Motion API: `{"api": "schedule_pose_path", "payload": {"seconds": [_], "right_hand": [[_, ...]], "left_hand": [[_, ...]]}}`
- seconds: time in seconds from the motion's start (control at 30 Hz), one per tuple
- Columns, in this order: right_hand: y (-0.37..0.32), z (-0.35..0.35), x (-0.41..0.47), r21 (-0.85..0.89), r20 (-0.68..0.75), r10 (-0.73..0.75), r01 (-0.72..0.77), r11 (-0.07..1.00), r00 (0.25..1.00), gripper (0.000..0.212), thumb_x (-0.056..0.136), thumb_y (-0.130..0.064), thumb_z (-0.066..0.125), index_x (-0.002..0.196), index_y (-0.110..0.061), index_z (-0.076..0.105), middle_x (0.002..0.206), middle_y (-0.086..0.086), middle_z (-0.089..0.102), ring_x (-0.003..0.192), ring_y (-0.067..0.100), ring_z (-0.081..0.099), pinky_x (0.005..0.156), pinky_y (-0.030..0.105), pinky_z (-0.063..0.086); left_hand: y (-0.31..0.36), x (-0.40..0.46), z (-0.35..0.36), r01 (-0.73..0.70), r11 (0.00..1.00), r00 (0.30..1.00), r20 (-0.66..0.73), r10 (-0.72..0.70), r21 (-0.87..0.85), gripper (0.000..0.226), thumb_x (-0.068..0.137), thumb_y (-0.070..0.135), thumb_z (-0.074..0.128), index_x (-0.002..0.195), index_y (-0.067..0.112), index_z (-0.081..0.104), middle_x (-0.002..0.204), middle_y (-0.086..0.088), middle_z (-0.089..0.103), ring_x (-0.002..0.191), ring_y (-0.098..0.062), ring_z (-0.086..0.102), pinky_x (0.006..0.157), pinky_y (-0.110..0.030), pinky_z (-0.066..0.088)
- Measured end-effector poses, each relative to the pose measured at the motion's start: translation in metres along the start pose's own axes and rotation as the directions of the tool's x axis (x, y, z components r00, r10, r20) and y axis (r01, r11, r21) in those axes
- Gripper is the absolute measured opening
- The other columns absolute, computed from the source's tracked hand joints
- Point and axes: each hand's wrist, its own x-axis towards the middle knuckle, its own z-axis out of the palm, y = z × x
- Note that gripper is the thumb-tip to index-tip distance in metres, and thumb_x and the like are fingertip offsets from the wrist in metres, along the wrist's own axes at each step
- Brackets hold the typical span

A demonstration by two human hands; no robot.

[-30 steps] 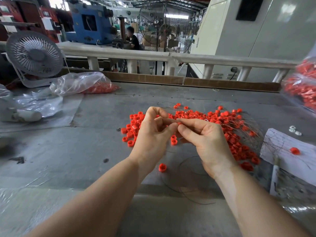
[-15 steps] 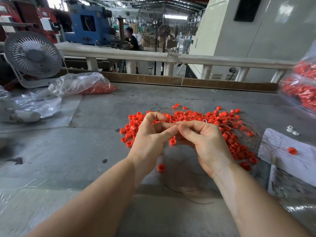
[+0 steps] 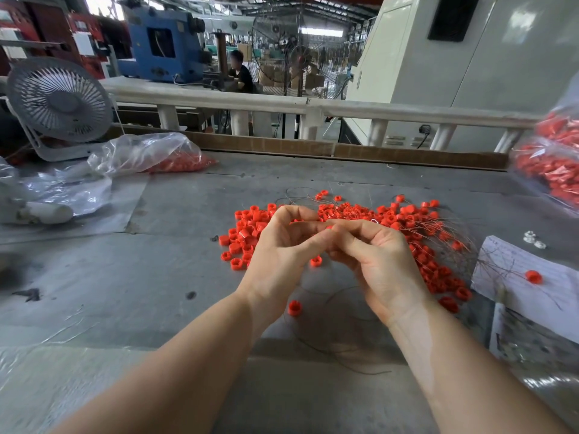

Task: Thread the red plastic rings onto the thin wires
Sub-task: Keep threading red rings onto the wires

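Above the middle of the counter (image 3: 175, 270), just on the near side of the loose heap of red plastic rings (image 3: 404, 220): left hand (image 3: 282, 255) and right hand (image 3: 382, 264) brought together tip to tip, held up off the surface, probably to keep a wire end steady and close under the eyes while a ring goes on. Fingers (image 3: 354, 225) of the right hand curled inward, thumb and forefinger closed in a pinch against the left thumb; a speck of red at the meeting point, seemingly a ring, though too hidden to be sure which hand has it. Left hand likewise curled, pinching at the same spot. Thin wires (image 3: 445, 233) fanned through the heap toward the right edge, one dark loop (image 3: 338, 349) trailing toward the near edge beneath the wrists. Stray ring (image 3: 294, 307) lying apart near the left wrist. Bagged rings (image 3: 175, 161) kept back by the far left, likely as reserve stock.
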Motion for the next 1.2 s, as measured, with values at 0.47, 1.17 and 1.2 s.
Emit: {"api": "schedule_pose_path", "payload": {"seconds": [0.47,1.17,1.2], "right_hand": [[-0.0041,-0.0008,0.0006,0.242,0.143,0.21,-0.24,0.94,0.967,0.021,0.07,-0.016,0.057,0.074,-0.004,0.074,0.081,0.013,0.072,0.07,0.017,0.068,0.064,0.023,0.056],[-0.0045,0.0001,-0.0012,0.172,0.111,0.199,-0.216,0.961,0.974,0.018,0.064,-0.009,0.06,0.073,-0.006,0.075,0.074,0.01,0.072,0.065,0.016,0.068,0.065,0.023,0.056],[-0.0042,-0.0001,-0.0009,0.161,0.108,0.201,-0.217,0.963,0.974,0.019,0.064,-0.009,0.06,0.077,-0.004,0.073,0.075,0.01,0.072,0.065,0.016,0.068,0.065,0.023,0.056]], "left_hand": [[0.0012,0.002,-0.0037,-0.104,0.98,0.994,-0.015,0.108,0.169,0.023,0.075,-0.006,0.068,0.078,0.01,0.052,0.066,0.002,0.06,0.057,-0.004,0.056,0.053,-0.014,0.044],[-0.0047,0.0007,-0.0024,-0.215,0.73,0.966,0.034,0.254,0.648,0.035,0.087,0.002,0.06,0.078,0.029,0.04,0.066,0.025,0.053,0.05,-0.003,0.042,0.054,-0.018,0.036],[-0.0048,0.0013,-0.0024,-0.194,0.765,0.971,0.01,0.239,0.614,0.036,0.085,0.002,0.063,0.078,0.028,0.04,0.064,0.02,0.053,0.049,-0.003,0.041,0.052,-0.02,0.037]]}}
